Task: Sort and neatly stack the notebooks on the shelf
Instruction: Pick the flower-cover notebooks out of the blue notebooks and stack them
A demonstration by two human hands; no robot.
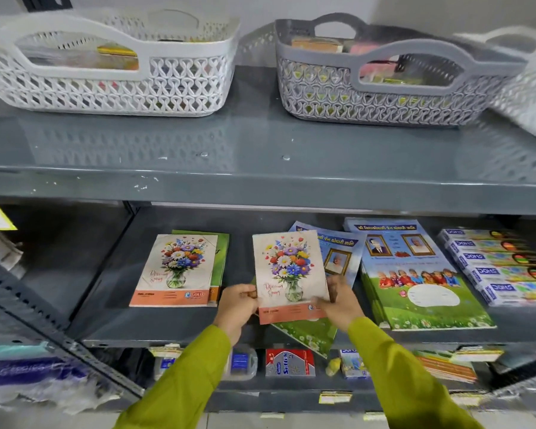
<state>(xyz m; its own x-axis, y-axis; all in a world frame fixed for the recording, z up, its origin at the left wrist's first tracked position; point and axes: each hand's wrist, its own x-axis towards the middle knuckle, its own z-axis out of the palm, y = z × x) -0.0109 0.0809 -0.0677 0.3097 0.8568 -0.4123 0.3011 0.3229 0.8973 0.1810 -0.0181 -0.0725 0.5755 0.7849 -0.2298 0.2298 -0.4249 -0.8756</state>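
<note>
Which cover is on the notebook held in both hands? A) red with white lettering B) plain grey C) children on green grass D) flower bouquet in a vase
D: the held notebook, gripped at its lower edge by the left hand and right hand, shows a bouquet in a glass vase, matching the stack to its left.

"GOLD" shows on the orange band of the flower-vase notebook (173, 271) lying left of centre. "DOMS" repeats along the white boxes (498, 265) at far right. "Softek" reads on the red-and-grey pack (290, 362) at bottom centre.
</note>
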